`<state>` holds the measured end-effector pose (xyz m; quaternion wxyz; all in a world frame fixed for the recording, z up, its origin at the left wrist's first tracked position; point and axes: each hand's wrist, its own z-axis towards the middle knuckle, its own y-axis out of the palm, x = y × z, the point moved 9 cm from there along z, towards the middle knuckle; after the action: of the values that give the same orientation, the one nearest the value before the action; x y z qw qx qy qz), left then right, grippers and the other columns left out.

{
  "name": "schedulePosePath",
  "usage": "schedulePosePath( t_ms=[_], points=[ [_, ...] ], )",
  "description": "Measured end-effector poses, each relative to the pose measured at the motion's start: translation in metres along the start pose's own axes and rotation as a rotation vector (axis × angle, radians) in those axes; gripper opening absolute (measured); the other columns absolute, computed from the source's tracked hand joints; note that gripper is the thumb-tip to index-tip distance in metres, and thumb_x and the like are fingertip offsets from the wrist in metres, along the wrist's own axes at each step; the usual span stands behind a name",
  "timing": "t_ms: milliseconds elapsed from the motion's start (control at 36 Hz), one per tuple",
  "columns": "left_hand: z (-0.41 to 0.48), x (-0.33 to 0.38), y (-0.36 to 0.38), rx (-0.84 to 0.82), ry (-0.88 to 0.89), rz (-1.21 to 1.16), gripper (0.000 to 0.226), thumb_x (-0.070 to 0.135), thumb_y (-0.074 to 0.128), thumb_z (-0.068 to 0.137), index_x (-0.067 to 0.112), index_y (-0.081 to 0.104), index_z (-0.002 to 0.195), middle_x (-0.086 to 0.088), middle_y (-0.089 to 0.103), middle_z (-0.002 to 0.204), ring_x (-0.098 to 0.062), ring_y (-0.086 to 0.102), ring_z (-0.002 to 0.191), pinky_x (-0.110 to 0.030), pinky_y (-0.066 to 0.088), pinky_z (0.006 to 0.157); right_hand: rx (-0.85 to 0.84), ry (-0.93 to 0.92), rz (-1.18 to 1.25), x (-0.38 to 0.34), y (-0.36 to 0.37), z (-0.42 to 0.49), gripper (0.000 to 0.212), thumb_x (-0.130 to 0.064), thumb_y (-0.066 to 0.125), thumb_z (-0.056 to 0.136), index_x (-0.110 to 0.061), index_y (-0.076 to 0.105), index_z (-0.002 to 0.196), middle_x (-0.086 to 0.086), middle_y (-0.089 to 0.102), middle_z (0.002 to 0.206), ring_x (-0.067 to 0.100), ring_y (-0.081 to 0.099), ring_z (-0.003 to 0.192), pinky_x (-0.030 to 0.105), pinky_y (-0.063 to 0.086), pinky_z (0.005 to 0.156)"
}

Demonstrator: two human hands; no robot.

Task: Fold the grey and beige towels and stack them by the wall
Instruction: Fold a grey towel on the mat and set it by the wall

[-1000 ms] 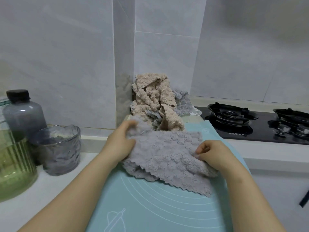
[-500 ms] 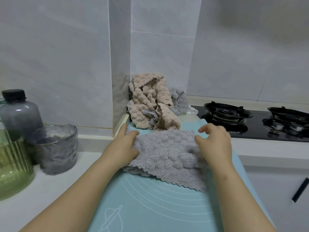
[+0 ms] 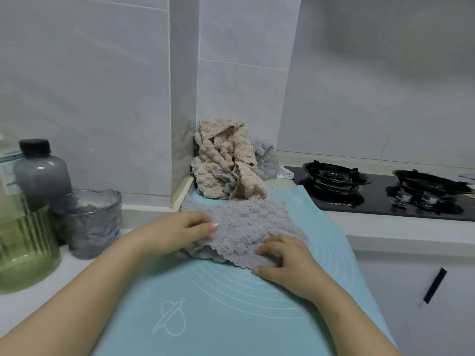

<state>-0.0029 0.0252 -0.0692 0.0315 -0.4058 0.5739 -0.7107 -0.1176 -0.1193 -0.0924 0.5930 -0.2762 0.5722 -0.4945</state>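
Towel (image 3: pixel 246 227) on mat (image 3: pixel 231 304), pile (image 3: pixel 223 160) behind

Both my forearms reach forward, bare, from the lower edge. My left hand (image 3: pixel 180 232) lies knuckles up, fingers curled at the grey towel's (image 3: pixel 246 222) left edge, thumb pinching down on it. My right hand (image 3: pixel 285 263) lies palm down, bent fingertips on its near edge.

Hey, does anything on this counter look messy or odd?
Yes. The towel heap in the wall corner is crumpled, beige and grey mixed, nothing folded. The grey towel on the mat is rumpled.
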Motion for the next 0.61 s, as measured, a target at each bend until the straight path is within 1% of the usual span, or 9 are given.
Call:
schedulePosePath(
  t_ms=[83,139,194,250,306,389,500,556,611],
  points=[
    [-0.015,-0.006,0.012,-0.018,0.051,0.136,0.071,0.07,0.049,0.068,0.035,0.045,0.129,0.025,0.044,0.119,0.005,0.044,0.11,-0.007,0.031,0.089,0.05,-0.028,-0.014,0.001,-0.001,0.001,0.03,-0.041,0.062,0.085,-0.029,0.064,0.113,-0.014,0.051,0.123,0.01,0.04,0.12,0.025,0.028,0.103],
    [-0.02,-0.009,0.016,0.064,0.118,0.217,0.09,0.079,0.046,0.058,0.034,0.04,0.135,0.028,0.034,0.123,0.01,0.034,0.114,-0.001,0.023,0.09,0.071,-0.047,-0.021,0.0,-0.002,0.001,0.027,-0.037,0.061,0.087,-0.027,0.066,0.112,-0.014,0.053,0.122,0.011,0.042,0.119,0.026,0.03,0.103],
    [-0.021,-0.012,0.016,0.171,0.157,0.213,0.072,0.068,0.059,0.072,0.03,0.046,0.131,0.024,0.04,0.125,0.006,0.038,0.116,-0.006,0.026,0.094,0.096,-0.069,-0.037,-0.002,-0.004,0.0,0.023,-0.035,0.059,0.089,-0.027,0.067,0.109,-0.015,0.054,0.118,0.01,0.043,0.116,0.024,0.031,0.101],
    [-0.019,-0.011,0.011,0.302,0.2,0.236,0.039,0.037,0.061,0.083,0.022,0.059,0.119,0.012,0.055,0.119,-0.007,0.05,0.113,-0.017,0.036,0.091,0.127,-0.08,-0.036,-0.004,-0.007,-0.001,0.019,-0.031,0.057,0.091,-0.025,0.069,0.104,-0.016,0.054,0.112,0.009,0.042,0.112,0.022,0.031,0.097],
    [-0.019,-0.006,0.004,0.433,0.233,0.262,0.028,0.023,0.055,0.076,0.018,0.067,0.102,0.007,0.063,0.109,-0.017,0.058,0.104,-0.027,0.043,0.086,0.164,-0.082,-0.008,-0.005,-0.01,-0.002,0.016,-0.025,0.056,0.091,-0.023,0.07,0.097,-0.015,0.057,0.106,0.01,0.044,0.107,0.023,0.032,0.095],
    [-0.025,0.001,-0.008,0.585,0.31,0.184,0.026,0.03,0.049,0.065,0.021,0.066,0.082,0.017,0.06,0.098,-0.011,0.055,0.094,-0.041,0.05,0.079,0.223,-0.09,0.012,-0.004,-0.015,-0.004,0.015,-0.02,0.053,0.092,-0.028,0.058,0.081,-0.013,0.059,0.095,0.013,0.047,0.098,0.024,0.034,0.088],
    [-0.039,0.004,-0.024,0.732,0.339,0.108,0.024,0.033,0.044,0.062,0.031,0.052,0.084,0.02,0.056,0.091,-0.004,0.049,0.089,-0.042,0.046,0.079,0.323,-0.032,0.166,0.002,-0.028,-0.009,0.02,-0.02,0.048,0.095,-0.031,0.05,0.079,-0.017,0.054,0.081,0.01,0.046,0.088,0.02,0.033,0.075],
    [-0.046,0.005,-0.03,0.802,0.338,0.124,0.023,0.031,0.043,0.061,0.03,0.055,0.081,0.018,0.058,0.083,-0.003,0.048,0.083,-0.044,0.043,0.082,0.391,-0.002,0.295,0.006,-0.037,-0.013,0.024,-0.018,0.05,0.094,-0.031,0.05,0.075,-0.014,0.056,0.077,0.008,0.05,0.08,0.016,0.036,0.067],
    [-0.053,0.007,-0.037,0.858,0.33,0.097,0.022,0.031,0.043,0.062,0.027,0.059,0.076,0.022,0.056,0.073,0.003,0.047,0.078,-0.035,0.037,0.088,0.461,0.011,0.401,0.01,-0.046,-0.017,0.026,-0.014,0.053,0.093,-0.03,0.052,0.072,-0.011,0.059,0.069,0.006,0.051,0.07,0.014,0.037,0.063]
  ],
)
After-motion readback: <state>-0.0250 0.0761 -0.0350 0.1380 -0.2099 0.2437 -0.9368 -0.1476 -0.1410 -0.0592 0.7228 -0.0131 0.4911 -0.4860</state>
